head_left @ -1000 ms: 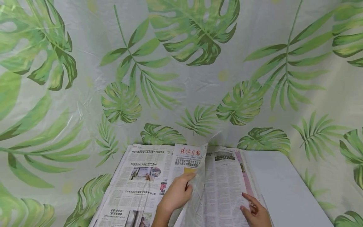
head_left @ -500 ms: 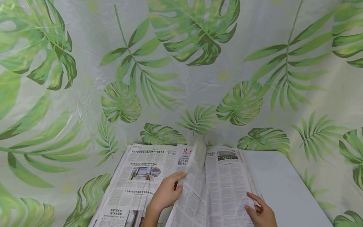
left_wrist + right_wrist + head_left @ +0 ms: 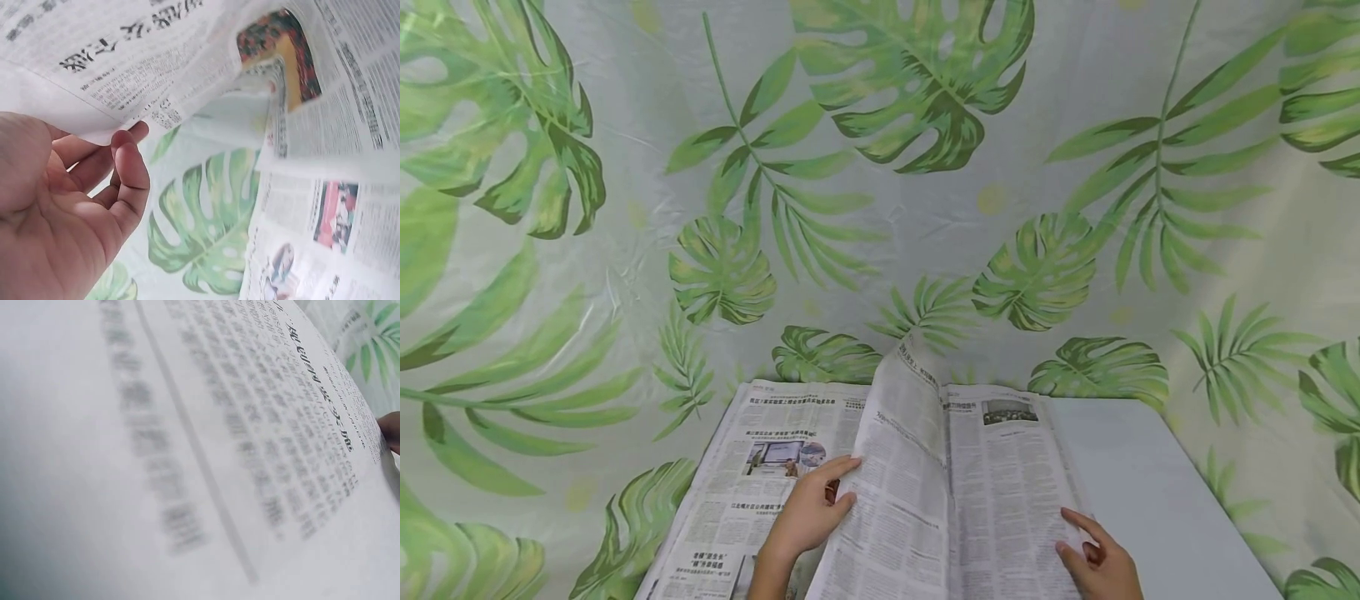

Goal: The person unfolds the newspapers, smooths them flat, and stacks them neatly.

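An open newspaper [image 3: 1000, 492] lies in front of me, and one of its pages stands up near the middle fold. At the outer edge of that raised page [image 3: 895, 450], my left hand [image 3: 808, 508] pinches the paper between thumb and fingers. In the left wrist view, the left hand [image 3: 75, 194] has its fingertips at the page's lower edge. My right hand [image 3: 1101, 558] pinches the right-hand page at its outer edge, thumb and index finger apart along it. Printed paper [image 3: 250, 412] fills most of the right wrist view, with a finger [image 3: 390, 431] at its far edge.
Beneath the newspaper is a white board or tabletop [image 3: 1150, 492], showing on the right. A leaf-patterned sheet [image 3: 880, 208] hangs behind and spreads along both sides. The left-hand pages [image 3: 767, 508] lie flat with headlines and photos.
My left hand has moved left, carrying the raised page over so it covers the red masthead. My right hand has shifted slightly right with the right-hand page, covering the pink strip.
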The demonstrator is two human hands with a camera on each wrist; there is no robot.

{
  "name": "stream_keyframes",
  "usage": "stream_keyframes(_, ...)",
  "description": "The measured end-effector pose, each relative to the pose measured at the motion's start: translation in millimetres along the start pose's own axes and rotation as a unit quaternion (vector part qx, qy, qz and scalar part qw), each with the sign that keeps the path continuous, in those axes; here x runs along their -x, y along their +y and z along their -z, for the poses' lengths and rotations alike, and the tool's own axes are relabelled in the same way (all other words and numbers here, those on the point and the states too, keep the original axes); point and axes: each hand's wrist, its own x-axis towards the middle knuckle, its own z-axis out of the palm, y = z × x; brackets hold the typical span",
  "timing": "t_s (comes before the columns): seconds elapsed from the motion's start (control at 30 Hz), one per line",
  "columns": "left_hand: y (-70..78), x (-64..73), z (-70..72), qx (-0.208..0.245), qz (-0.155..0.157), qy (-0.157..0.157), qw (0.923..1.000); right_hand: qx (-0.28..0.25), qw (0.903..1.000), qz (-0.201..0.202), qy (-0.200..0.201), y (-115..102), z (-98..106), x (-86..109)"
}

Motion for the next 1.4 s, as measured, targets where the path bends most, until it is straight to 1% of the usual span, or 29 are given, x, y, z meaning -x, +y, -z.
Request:
stream_keyframes(0.07, -5.6, 2.9, 4.1, 0.006, 0.012, 0.0, 0.9999, 0.006, 1.0, 0.005, 0.003, 2.3, 0.6, -0.7)
stream_keyframes(0.2, -16.3, 8.5, 10.0, 0.021, 0.028, 0.009, 0.9993, 0.022, 0.9996, 0.018, 0.006, 5.1, 2.7, -1.3)
stream_keyframes(0.3, -22.9, 12.2, 12.7, 0.035, 0.033, 0.017, 0.9987, 0.029, 0.9994, 0.018, 0.006, 5.7, 5.2, -1.7)
stream_keyframes(0.4, -29.2, 16.0, 15.3, 0.037, 0.042, 0.025, 0.9981, 0.031, 0.9994, 0.014, 0.008, 5.9, 7.6, -1.9)
stream_keyframes(0.63, -45.6, 26.5, 22.7, 0.037, 0.086, 0.051, 0.9943, 0.034, 0.9993, 0.012, 0.012, 8.7, 12.5, -1.6)
stream_keyframes(0.83, -53.1, 33.3, 28.0, 0.039, 0.126, 0.069, 0.9889, 0.04, 0.9991, 0.007, 0.008, 13.6, 15.9, -5.0)
stream_keyframes(0.97, -58.8, 36.0, 30.1, 0.046, 0.142, 0.069, 0.9864, 0.039, 0.9992, -0.002, -0.002, 14.8, 18.7, -6.4)
stream_keyframes(1.17, -75.1, 43.1, 33.0, 0.027, 0.159, 0.064, 0.9848, 0.016, 0.9992, -0.023, -0.03, 17.2, 23.2, -7.7)
stream_keyframes(1.27, -85.3, 48.4, 34.4, 0.009, 0.169, 0.072, 0.983, 0.015, 0.9987, -0.031, -0.039, 21.6, 25.8, -9.0)
stream_keyframes(1.4, -98.8, 57.5, 37.3, -0.017, 0.188, 0.085, 0.9783, 0.022, 0.9979, -0.039, -0.046, 29.7, 29.9, -11.7)
